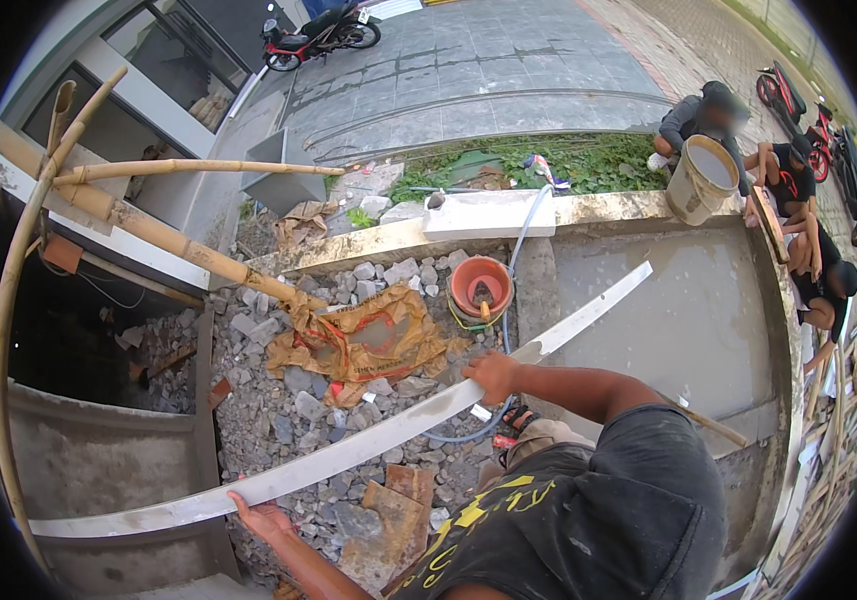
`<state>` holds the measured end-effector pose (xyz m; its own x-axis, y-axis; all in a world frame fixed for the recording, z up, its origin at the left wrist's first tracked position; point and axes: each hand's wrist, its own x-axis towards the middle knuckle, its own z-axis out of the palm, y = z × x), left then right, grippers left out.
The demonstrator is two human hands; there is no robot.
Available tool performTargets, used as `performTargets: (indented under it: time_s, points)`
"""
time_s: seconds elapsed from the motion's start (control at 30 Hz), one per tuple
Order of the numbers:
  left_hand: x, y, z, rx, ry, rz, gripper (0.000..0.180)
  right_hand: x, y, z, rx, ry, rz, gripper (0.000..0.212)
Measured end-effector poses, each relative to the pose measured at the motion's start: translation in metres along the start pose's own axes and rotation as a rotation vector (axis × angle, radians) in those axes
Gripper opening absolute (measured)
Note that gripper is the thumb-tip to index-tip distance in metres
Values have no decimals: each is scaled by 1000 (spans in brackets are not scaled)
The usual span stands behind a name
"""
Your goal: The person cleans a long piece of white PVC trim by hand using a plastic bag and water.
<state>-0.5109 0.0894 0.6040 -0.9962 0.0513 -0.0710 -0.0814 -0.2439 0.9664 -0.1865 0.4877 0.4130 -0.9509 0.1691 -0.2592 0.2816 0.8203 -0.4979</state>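
Two hands are holding one long pale straightedge (369,445) in the head view, the only view here. The left hand (261,518) is gripping it from below near its lower end, fingers curled round the edge; the right hand (494,374) is closed over its upper edge near the middle. The straightedge is running diagonally from the grey wall (99,470) at lower left up toward the smooth cement slab (679,320) on the right, its far tip lying over that slab.

Under the near half, the stone rubble (279,400) is lying bare, with a crumpled brown cement sack (369,340) and an orange bucket (481,285) resting on it, and a pale hose (524,235) is trailing past the bucket. Broken tile pieces (394,505) are lying near the person's knee. A bamboo pole (149,225) is slanting in from the upper left.

Judging by how things lie, the right-hand bay is already poured and levelled, while the rubble bay is not yet covered, so much of the work looks left to do.

Beyond the raised kerb (489,215), another person is crouching beside a pale bucket (701,180), and others are sitting along the right edge. Motorbikes (321,35) are standing on the paved yard.
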Motion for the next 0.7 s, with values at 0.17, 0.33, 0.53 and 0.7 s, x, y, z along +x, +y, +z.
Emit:
performTargets:
  time_s: [0.17,0.33,0.53,0.7]
  points:
    - [-3,-49,12,-34,-14,-181,78,18,30,-12,-187,107,262,64]
    - [-22,-102,77,-196,56,-331,73,44,63,3,-22,586,732,67]
    - [-58,-142,144,-265,84,-307,60,79,-8,-11,1699,634,776,74]
    - [-93,-179,195,-320,166,-404,63,120,-5,-64,1975,748,738,68]
